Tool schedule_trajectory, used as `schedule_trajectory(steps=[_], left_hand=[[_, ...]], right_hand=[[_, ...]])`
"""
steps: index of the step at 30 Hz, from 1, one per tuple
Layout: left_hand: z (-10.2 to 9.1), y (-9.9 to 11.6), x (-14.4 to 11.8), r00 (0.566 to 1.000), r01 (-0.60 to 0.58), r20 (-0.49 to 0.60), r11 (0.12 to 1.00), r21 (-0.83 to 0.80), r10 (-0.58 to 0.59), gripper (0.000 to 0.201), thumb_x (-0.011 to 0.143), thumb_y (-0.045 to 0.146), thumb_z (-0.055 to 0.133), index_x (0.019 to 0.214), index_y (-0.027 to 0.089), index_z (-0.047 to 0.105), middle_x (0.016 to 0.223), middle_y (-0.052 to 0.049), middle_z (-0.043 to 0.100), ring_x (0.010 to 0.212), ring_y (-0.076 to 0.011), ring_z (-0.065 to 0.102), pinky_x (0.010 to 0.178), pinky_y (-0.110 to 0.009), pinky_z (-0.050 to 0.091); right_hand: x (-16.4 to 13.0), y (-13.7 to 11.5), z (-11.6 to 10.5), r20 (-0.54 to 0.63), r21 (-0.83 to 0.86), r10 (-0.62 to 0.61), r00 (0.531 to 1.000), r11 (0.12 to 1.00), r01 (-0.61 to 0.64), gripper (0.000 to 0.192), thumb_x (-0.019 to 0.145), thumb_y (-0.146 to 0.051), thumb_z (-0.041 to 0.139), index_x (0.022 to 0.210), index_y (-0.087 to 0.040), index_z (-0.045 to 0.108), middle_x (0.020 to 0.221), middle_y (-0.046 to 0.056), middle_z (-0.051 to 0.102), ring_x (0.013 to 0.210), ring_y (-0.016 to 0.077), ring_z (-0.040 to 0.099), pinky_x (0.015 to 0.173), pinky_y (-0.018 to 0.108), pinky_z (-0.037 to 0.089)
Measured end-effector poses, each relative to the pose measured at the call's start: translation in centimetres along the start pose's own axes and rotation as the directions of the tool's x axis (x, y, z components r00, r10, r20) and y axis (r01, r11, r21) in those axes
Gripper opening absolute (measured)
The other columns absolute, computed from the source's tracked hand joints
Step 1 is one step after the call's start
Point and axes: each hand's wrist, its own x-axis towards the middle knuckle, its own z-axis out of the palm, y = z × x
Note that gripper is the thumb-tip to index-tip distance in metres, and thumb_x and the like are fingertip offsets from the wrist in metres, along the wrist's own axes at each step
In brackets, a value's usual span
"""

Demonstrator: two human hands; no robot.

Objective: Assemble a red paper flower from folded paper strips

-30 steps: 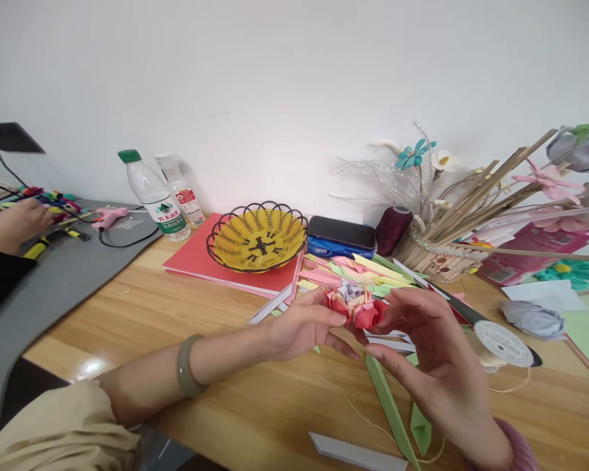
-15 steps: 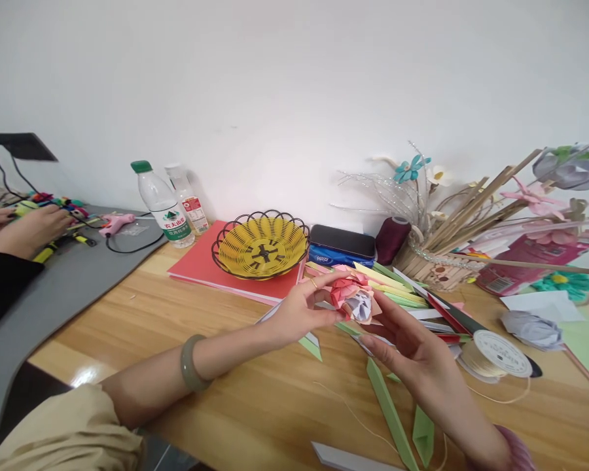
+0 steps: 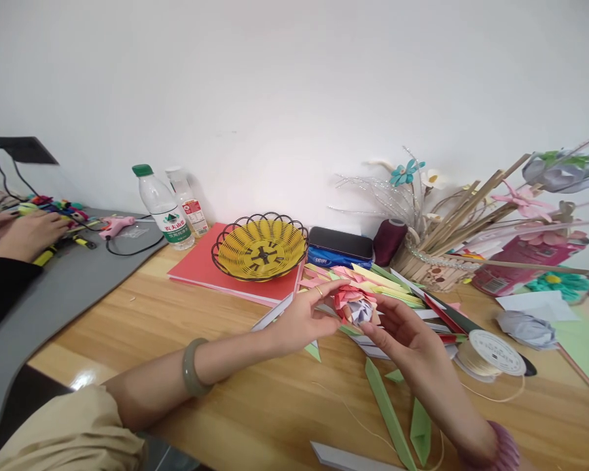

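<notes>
yellow basket (image 3: pixel 260 245) sits empty while both hands, left (image 3: pixel 302 320) and right (image 3: pixel 405 337), pinch a paper flower (image 3: pixel 356 304).

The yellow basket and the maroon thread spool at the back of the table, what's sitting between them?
In the head view, a black case stacked on a blue packet lies between the yellow basket and the maroon thread spool.
</notes>
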Motion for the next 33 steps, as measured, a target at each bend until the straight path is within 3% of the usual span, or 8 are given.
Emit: schedule_trajectory(steps=[7, 16, 21, 24, 26, 29, 33], left_hand=[[0.9, 0.7, -0.3, 0.992, 0.049, -0.123, 0.989, 0.138, -0.032, 0.055, 0.068, 0.025, 0.066, 0.119, 0.015, 0.049, 0.113, -0.01, 0.058, 0.102, -0.0226, 0.054, 0.085, -0.033, 0.045], [0.6, -0.3, 0.3, 0.99, 0.071, -0.128, 0.987, 0.146, -0.052, 0.053, 0.071, 0.017, 0.058, 0.123, 0.016, 0.049, 0.106, -0.007, 0.062, 0.104, -0.0216, 0.053, 0.092, -0.034, 0.04], [0.4, 0.9, 0.3, 0.986, 0.161, -0.029, 0.984, -0.071, -0.163, 0.058, 0.074, 0.024, 0.056, 0.129, 0.016, 0.041, 0.114, -0.01, 0.058, 0.1, -0.0211, 0.054, 0.083, -0.033, 0.045], [0.2, 1.2, 0.5, 0.99, 0.142, 0.014, 0.968, -0.208, -0.142, 0.054, 0.076, 0.028, 0.054, 0.128, 0.021, 0.043, 0.123, -0.008, 0.052, 0.09, -0.0167, 0.058, 0.075, -0.029, 0.047], [0.1, 1.2, 0.7, 0.99, 0.125, -0.042, 0.97, -0.207, -0.136, 0.048, 0.076, 0.026, 0.054, 0.123, 0.022, 0.048, 0.126, -0.008, 0.051, 0.083, -0.0139, 0.059, 0.071, -0.026, 0.046], [0.0, 0.8, 1.0, 0.972, 0.13, -0.172, 0.978, -0.161, -0.157, 0.04, 0.076, 0.022, 0.052, 0.115, 0.016, 0.053, 0.111, -0.01, 0.06, 0.072, -0.0109, 0.059, 0.069, -0.025, 0.045], [-0.3, -0.2, 1.2, 0.97, 0.106, -0.214, 0.993, -0.056, -0.116, 0.03, 0.074, 0.014, 0.046, 0.102, 0.012, 0.056, 0.102, -0.009, 0.063, 0.065, -0.0085, 0.057, 0.068, -0.024, 0.045]], right_hand=[[-0.1, 0.9, 0.2, 0.004, -0.038, 0.057, 0.998, 0.998, -0.057, 0.04, 0.071, -0.041, 0.065, 0.104, -0.023, 0.051, 0.098, 0.006, 0.064, 0.087, 0.0195, 0.062, 0.074, 0.031, 0.052], [0.2, 1.1, 0.2, 0.023, 0.036, 0.141, 0.99, 0.989, -0.141, 0.04, 0.069, -0.043, 0.066, 0.1, -0.022, 0.054, 0.1, 0.006, 0.065, 0.09, 0.0193, 0.061, 0.078, 0.03, 0.051], [0.6, -0.1, -0.2, -0.04, 0.066, 0.212, 0.976, 0.976, -0.209, 0.047, 0.066, -0.047, 0.067, 0.104, -0.021, 0.059, 0.108, 0.007, 0.064, 0.094, 0.0233, 0.061, 0.08, 0.033, 0.05], [0.7, -0.2, -0.5, -0.031, 0.1, 0.268, 0.963, 0.959, -0.264, 0.051, 0.069, -0.048, 0.063, 0.112, -0.021, 0.057, 0.116, 0.007, 0.06, 0.097, 0.0234, 0.059, 0.085, 0.034, 0.047], [0.9, 0.1, -0.9, -0.013, 0.155, 0.272, 0.962, 0.951, -0.267, 0.048, 0.071, -0.046, 0.062, 0.111, -0.021, 0.057, 0.118, 0.007, 0.059, 0.097, 0.0225, 0.059, 0.085, 0.034, 0.046], [1.6, 0.4, -1.9, 0.0, 0.229, 0.211, 0.978, 0.952, -0.205, 0.038, 0.074, -0.045, 0.058, 0.102, -0.019, 0.059, 0.111, 0.008, 0.061, 0.091, 0.0212, 0.06, 0.076, 0.033, 0.05], [3.9, -0.6, -3.4, -0.063, 0.027, 0.168, 0.984, 0.986, -0.166, 0.034, 0.074, -0.046, 0.056, 0.091, -0.017, 0.06, 0.09, 0.008, 0.064, 0.078, 0.019, 0.061, 0.064, 0.029, 0.05]])
